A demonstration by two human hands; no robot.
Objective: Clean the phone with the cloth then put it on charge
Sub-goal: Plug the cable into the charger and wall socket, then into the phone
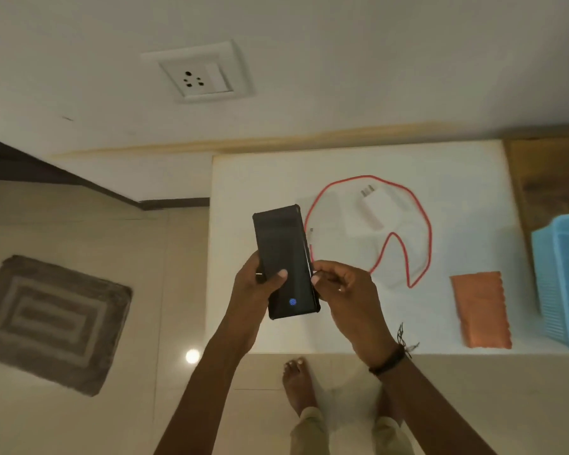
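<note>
Left hand (pixel 260 284) grips the phone (pixel 286 257) from its left side, with the thumb laid across the dark screen and the other fingers curled behind the case. Right hand (pixel 345 297) has its fingers curled, thumb and forefinger pinching the phone's right edge; whether they also grip the cable (pixel 422 224) cannot be told. A dark wristband (pixel 388 359) sits on the right wrist.

The phone is held screen up above the left front part of the white table (pixel 243 192), with a small blue icon lit near its lower end. On the table the red cable lies in a loose loop around the white charger (pixel 375 208). The orange cloth (pixel 480 310) lies flat near the front right edge, just beside a blue basket (pixel 562 284). A wall socket (pixel 201 73) is mounted above the table.
</note>
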